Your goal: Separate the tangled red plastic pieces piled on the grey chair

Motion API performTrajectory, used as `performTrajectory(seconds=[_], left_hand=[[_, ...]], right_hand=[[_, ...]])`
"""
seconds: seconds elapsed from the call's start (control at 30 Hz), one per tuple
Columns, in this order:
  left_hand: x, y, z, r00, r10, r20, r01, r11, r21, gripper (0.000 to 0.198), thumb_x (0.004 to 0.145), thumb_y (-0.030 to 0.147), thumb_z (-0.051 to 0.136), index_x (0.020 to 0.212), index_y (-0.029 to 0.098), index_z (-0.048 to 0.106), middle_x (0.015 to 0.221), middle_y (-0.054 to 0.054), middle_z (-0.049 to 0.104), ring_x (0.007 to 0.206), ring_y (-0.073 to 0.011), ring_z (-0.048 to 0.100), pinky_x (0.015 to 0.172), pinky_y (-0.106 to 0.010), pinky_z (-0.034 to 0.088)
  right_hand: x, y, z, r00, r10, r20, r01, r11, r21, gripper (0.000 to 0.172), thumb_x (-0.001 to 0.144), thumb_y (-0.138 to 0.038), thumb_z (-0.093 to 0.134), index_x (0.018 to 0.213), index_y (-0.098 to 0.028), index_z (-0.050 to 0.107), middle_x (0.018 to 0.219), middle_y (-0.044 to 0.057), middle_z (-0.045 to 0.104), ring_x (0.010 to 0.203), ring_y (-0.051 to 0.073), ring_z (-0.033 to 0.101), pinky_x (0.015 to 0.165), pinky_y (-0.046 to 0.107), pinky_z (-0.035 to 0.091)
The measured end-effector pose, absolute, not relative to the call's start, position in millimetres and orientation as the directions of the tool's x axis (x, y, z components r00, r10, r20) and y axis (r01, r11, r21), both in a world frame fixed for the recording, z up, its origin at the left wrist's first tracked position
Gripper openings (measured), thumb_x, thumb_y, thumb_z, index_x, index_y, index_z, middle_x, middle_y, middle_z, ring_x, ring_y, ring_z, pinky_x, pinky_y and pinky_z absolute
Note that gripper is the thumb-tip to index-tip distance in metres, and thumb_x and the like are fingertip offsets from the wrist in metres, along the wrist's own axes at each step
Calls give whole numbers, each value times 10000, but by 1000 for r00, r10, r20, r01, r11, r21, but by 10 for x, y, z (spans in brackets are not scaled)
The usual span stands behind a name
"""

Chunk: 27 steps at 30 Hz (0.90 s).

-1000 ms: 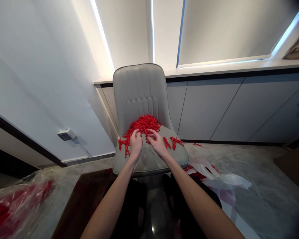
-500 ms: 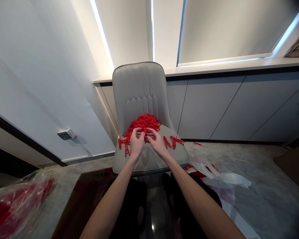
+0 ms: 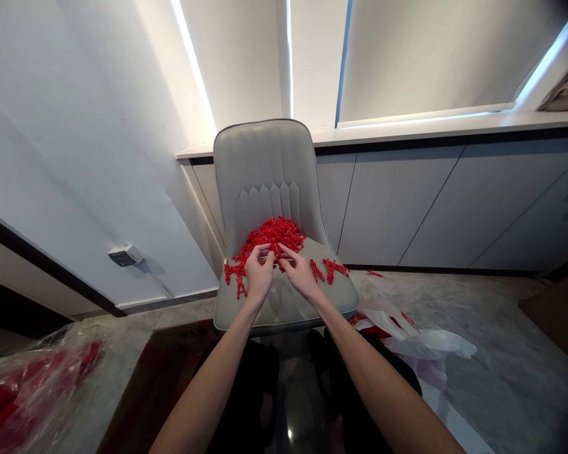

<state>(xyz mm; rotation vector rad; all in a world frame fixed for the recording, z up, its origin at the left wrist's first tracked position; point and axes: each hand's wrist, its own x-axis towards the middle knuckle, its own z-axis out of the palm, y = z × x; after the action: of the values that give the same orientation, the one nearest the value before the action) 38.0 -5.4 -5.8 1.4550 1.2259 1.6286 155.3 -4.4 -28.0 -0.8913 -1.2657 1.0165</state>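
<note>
A heap of small red knotted pieces (image 3: 279, 230), perhaps cord or plastic, lies on the seat of a grey padded chair (image 3: 284, 309). At the heap's front edge, my left hand (image 3: 260, 274) and my right hand (image 3: 297, 271) face each other. Their fingertips pinch a red knotted piece (image 3: 275, 251) between them; its exact kind is too small to make out. Left of my left hand lie loose red pieces (image 3: 241, 287) on the seat. Others (image 3: 331, 270) lie to the right of my right hand.
A clear plastic bag with red contents (image 3: 42, 384) lies on the floor at left. A brown box (image 3: 142, 378) stands below the chair's left. White plastic bags (image 3: 421, 340) lie at right, and a stray red piece (image 3: 374, 273) is near the grey cabinets (image 3: 407, 208).
My fingers have shifted slightly around the red piece, the fingertips a little different in pose. The heap and the loose pieces look the same.
</note>
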Motion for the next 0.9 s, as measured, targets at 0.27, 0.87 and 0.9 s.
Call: performTrajectory(seconds=[0.27, 0.87, 0.9], left_hand=[[375, -50, -56, -254, 888, 383, 27, -389, 921, 194, 816, 288, 671, 954, 151, 665, 893, -75, 716, 840, -184, 688, 760, -315, 560], [395, -34, -85, -261, 882, 392, 49, -394, 918, 150, 840, 260, 648, 945, 155, 636, 879, -70, 700, 820, -174, 681, 764, -308, 554], [394, -36, -79, -256, 884, 392, 48, -393, 918, 151, 840, 262, 649, 948, 157, 633, 878, -69, 700, 818, -174, 681, 759, -307, 553]], right_hand=[[1550, -48, -289, -25, 946, 325, -102, 320, -942, 467, 839, -228, 575, 1290, -203, 693, 1051, 73, 725, 866, 162, 619, 903, 348, 518], [1511, -102, -253, -38, 951, 307, -149, 299, -943, 521, 835, -317, 606, 1337, -187, 657, 1023, 72, 741, 781, 150, 602, 754, 316, 529], [1512, -103, -249, -41, 953, 300, -166, 289, -943, 525, 830, -326, 617, 1335, -190, 659, 1021, 72, 741, 784, 151, 605, 748, 316, 533]])
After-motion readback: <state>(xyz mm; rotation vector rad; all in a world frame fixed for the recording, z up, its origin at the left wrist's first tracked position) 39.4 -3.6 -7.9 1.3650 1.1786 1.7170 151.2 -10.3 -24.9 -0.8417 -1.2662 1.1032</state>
